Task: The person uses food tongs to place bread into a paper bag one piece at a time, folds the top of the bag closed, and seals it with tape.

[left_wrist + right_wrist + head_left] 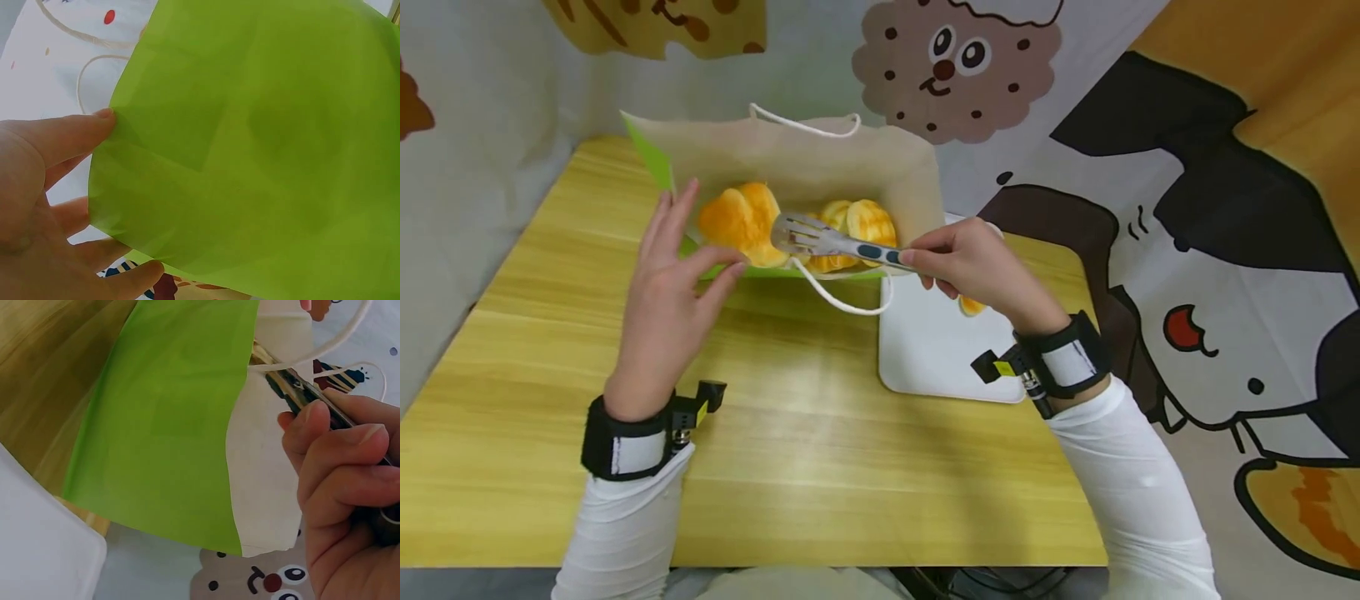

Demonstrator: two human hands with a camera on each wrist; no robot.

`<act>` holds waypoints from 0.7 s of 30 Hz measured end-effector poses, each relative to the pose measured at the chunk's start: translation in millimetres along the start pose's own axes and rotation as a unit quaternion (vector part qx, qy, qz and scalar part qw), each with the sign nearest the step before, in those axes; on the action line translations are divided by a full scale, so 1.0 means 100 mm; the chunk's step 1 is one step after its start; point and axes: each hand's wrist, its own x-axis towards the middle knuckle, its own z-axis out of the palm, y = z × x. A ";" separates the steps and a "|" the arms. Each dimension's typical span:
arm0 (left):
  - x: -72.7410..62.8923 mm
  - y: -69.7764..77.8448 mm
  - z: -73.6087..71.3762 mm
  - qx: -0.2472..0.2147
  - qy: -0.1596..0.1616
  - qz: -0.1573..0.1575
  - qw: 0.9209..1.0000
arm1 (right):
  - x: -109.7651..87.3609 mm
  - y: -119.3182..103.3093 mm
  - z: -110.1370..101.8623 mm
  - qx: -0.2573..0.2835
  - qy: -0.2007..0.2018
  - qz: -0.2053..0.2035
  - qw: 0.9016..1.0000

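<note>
A green paper bag [805, 158] with a pale inside stands on the table, its mouth facing up. Golden bread pieces [741, 221] lie inside it, on the left and on the right. My left hand [670, 283] holds the bag's left rim, thumb and fingertips at the edge; the left wrist view shows them along the green paper [237, 144]. Metal food tongs [842, 243] with a slotted end are in my right hand [966, 262], gripped by the handle. They reach across the bag's mouth, the slotted end overlapping the bread in the head view.
A white tray [947, 358] lies right of the bag, with a bread piece [972, 306] on it partly hidden by my right hand. White cord handles [842, 304] rise from the bag's front and back. Behind the wooden table [790, 467] hangs a cartoon-printed cloth [955, 75].
</note>
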 end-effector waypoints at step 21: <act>0.04 0.11 0.09 -0.020 0.044 -0.042 0.998 | -0.31 0.19 -0.25 0.028 0.068 0.068 0.995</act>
